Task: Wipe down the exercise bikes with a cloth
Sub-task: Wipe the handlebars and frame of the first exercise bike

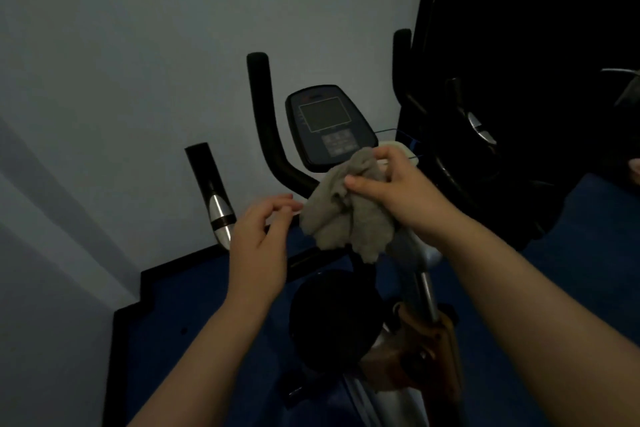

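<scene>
Fingers of the right hand curled and clamped on the cloth, thumb out along its top fold. Left hand just beside, fingers loosely bent with tips nearly together, gripping nothing; whether the tips touch the cloth's edge cannot be told. Cloth bunched and hanging over the middle of the handlebar, just below the console, covering the stem top.

Judged early or mid-way on this bike: cloth at the bar junction, not spread on any surface. Nothing in the dim light to show which parts are already clean. Likely left: console face, both bar arms, the silver-tipped left grip, the seat and frame below. A second bike to the right, dark, apparently untouched.

Open room to the left and upward along the wall; bars standing free there. Tighter on the right, where the second bike's bars stand near the console edge. Dark skirting and blue floor low down, well apart from the hands.
</scene>
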Motion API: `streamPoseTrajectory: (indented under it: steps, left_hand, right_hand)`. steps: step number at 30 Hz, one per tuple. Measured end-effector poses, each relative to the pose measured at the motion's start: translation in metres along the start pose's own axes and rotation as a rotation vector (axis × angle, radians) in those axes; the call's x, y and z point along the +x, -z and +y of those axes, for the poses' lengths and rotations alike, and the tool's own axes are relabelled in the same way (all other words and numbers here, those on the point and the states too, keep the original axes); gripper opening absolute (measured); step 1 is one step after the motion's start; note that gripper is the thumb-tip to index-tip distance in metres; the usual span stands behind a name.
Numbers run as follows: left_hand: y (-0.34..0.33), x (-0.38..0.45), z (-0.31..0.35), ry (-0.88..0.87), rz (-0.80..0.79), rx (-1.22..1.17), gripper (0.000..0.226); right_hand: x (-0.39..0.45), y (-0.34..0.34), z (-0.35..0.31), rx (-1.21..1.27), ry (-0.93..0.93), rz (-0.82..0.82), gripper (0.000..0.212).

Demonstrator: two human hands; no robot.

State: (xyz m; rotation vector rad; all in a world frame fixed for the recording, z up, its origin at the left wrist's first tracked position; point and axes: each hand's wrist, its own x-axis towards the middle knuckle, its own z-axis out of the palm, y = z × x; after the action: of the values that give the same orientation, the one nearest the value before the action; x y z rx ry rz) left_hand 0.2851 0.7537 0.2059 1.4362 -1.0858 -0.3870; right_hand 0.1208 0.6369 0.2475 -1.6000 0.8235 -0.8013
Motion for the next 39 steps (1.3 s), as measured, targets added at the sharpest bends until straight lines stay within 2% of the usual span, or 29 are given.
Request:
streamPoseTrajectory:
  steps: [2,4,8,12,17,20,22,24,27,30,32,35,39]
  left_hand:
    - [-0.018,0.010,0.008,0.032,-0.023,-0.040,0.022]
    - [-0.037,0.019,0.012,0.045,-0.087,-0.013,0.020]
    - [-0.063,0.025,0.006,-0.038,-0.195,0.228,0.017]
    - [-0.065,0.018,-0.007,-0.091,-0.305,0.462,0.026]
    - [-0.065,0.013,-0.004,-0.157,-0.319,0.551,0.030]
    - [-0.061,0.012,-0.004,-0.161,-0.383,0.575,0.040]
    - [-0.060,0.013,-0.003,-0.154,-0.391,0.580,0.046]
    - [-0.060,0.015,-0.001,-0.161,-0.379,0.599,0.046]
    - [-0.060,0.014,-0.003,-0.214,-0.403,0.699,0.041]
    - [-0.061,0.016,-0.003,-0.225,-0.367,0.698,0.028]
    - [-0.063,0.031,0.000,-0.267,-0.324,0.628,0.018]
    - [-0.065,0.059,0.003,-0.282,-0.314,0.603,0.015]
    - [-0.079,0.065,-0.004,-0.346,-0.210,0.926,0.021]
  right_hand:
    - [0.000,0.011,0.002,-0.101,0.118,0.220,0.036]
    - [-0.004,0.007,0.008,-0.182,0.185,0.331,0.035]
    - [-0.032,-0.032,0.055,-0.407,0.142,0.106,0.031]
    - [-0.030,-0.027,0.069,-0.437,0.184,0.144,0.019]
    - [-0.016,-0.032,0.063,-0.602,0.143,0.158,0.018]
    - [-0.035,-0.020,0.066,-0.494,0.134,0.146,0.025]
    - [-0.045,-0.002,0.060,-0.284,0.075,0.157,0.024]
    - [-0.049,0.016,0.050,-0.056,0.060,0.252,0.017]
    - [-0.047,0.033,0.039,0.040,0.144,0.485,0.020]
    - [-0.052,0.035,0.044,-0.166,0.208,0.611,0.030]
    - [-0.059,0.027,0.064,-0.352,0.172,0.575,0.034]
    - [-0.068,0.011,0.095,-0.567,0.205,0.455,0.044]
    - [-0.028,0.019,0.086,-0.722,0.142,0.370,0.053]
